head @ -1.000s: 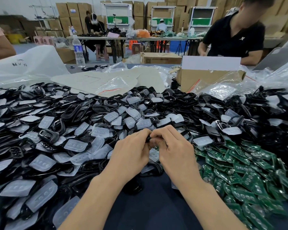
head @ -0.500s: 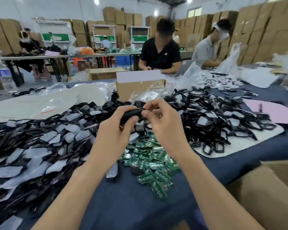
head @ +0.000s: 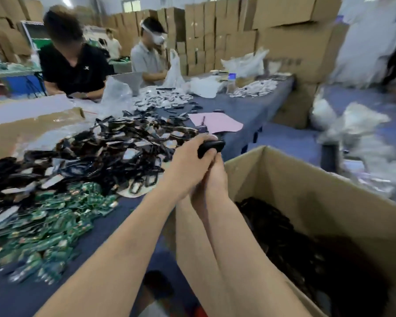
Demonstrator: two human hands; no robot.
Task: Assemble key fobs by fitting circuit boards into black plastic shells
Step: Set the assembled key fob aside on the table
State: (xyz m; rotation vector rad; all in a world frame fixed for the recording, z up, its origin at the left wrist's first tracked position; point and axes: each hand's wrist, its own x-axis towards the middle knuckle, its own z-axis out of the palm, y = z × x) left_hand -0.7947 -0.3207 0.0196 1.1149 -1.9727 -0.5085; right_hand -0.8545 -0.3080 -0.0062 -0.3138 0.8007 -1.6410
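My left hand (head: 188, 163) grips a black key fob (head: 212, 145), thumb on top and fingers curled beneath, just above the near-left rim of a cardboard box (head: 290, 177). My right hand (head: 216, 179) lies close under the left and is partly hidden by it; its fingertips reach up and pinch the fob's underside. Dark assembled fobs (head: 281, 234) fill the box bottom. A heap of black shells (head: 105, 152) with pale inserts covers the table on the left. Green circuit boards (head: 48, 218) lie in front of that heap.
A blue cloth covers the table (head: 242, 106). A pink sheet (head: 217, 122) lies beyond the shells. A cardboard tray (head: 21, 129) stands at far left. Two people (head: 76, 62) work across the table. White bags (head: 357, 124) lie on the floor at right.
My view has swung right, bringing the cardboard box into sight. Both hands carried the fob from over the circuit boards to above the box rim, the left hand now lying over the right.
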